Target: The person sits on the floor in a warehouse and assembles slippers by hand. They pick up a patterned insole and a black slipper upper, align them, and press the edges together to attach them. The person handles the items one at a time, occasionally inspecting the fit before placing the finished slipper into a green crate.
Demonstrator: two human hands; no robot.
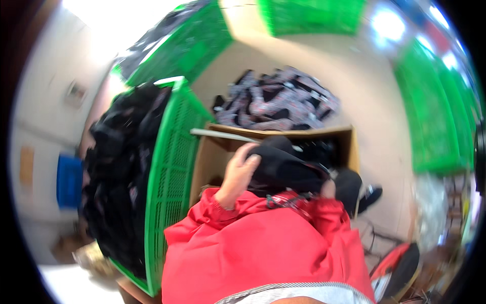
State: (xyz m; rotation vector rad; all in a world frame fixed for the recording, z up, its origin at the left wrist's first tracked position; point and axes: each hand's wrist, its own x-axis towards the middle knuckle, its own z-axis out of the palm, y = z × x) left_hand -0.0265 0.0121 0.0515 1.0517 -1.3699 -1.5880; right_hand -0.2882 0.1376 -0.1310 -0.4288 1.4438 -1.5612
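Over an open cardboard box in front of me, a soft black cloth item is stretched between my hands. My left hand grips its left end, the fingers and thumb closed at the cloth's edge. Only a small part of my right hand shows at the cloth's right end; its fingers are hidden. More dark things lie inside the box, partly covered by the cloth. A pale flat strip rests across the box's far left corner.
Close on my left stands a green plastic crate heaped with black cloth items. Beyond the box, a pile of grey patterned and black pieces lies on the floor. Other green crates stand at the right and far side. A shoe shows lower right.
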